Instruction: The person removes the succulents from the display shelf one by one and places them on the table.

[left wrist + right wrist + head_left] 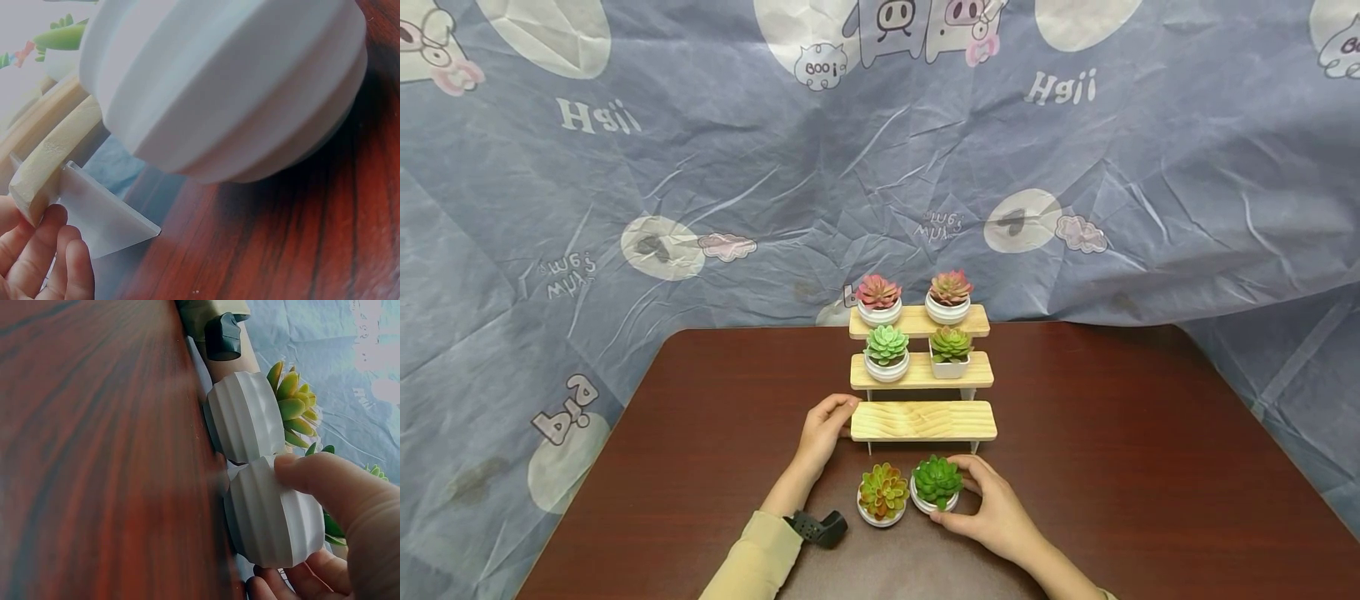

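My right hand [992, 511] grips the white ribbed pot [275, 512] of a dark green succulent [937, 481], thumb on one side and fingers on the other. Beside it on the table stands a second white pot [245, 417] with a yellow-orange succulent [883, 491]. My left hand [824, 429] pinches the left end of the lowest board on a three-tier wooden shelf [923, 421]. Its fingers [47, 250] curl at the board's end, near a translucent support [103, 215]. Nothing stands on that lowest board.
On the middle board are a pale green succulent [887, 346] and a green one in a square pot [951, 352]. Two reddish succulents, one left [879, 300] and one right [950, 296], sit on the top board. A patterned cloth [820, 183] hangs behind the dark red table [1112, 433].
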Tool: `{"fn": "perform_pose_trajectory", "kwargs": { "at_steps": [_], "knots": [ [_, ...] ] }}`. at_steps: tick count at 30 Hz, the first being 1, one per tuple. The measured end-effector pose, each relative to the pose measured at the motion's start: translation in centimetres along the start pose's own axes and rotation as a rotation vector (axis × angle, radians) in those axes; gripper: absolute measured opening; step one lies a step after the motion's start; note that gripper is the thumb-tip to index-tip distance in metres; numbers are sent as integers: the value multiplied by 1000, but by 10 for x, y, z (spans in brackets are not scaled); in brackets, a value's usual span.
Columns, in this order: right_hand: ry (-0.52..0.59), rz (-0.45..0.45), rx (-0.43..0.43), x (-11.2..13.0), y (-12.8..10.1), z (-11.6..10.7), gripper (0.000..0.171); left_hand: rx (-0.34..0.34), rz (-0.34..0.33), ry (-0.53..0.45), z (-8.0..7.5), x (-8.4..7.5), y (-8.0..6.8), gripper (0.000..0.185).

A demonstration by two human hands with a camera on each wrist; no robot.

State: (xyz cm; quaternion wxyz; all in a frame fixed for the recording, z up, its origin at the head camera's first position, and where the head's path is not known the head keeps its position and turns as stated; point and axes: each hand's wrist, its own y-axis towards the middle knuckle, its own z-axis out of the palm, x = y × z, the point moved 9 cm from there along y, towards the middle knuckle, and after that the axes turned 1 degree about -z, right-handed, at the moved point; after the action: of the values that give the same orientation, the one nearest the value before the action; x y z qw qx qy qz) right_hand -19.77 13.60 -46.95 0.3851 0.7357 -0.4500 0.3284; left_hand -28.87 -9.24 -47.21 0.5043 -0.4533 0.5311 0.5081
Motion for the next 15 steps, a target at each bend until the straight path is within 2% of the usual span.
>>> {"fn": "perform_pose_trajectory", "kwargs": {
  "at_steps": [8,15],
  "knots": [
    [-42,-19,-5,10,0,0,62,4,-4,4,0,0,-1,23],
    [-38,-46,-19,14,1,-3,67,7,3,13,0,0,-1,25]
  ]
}}
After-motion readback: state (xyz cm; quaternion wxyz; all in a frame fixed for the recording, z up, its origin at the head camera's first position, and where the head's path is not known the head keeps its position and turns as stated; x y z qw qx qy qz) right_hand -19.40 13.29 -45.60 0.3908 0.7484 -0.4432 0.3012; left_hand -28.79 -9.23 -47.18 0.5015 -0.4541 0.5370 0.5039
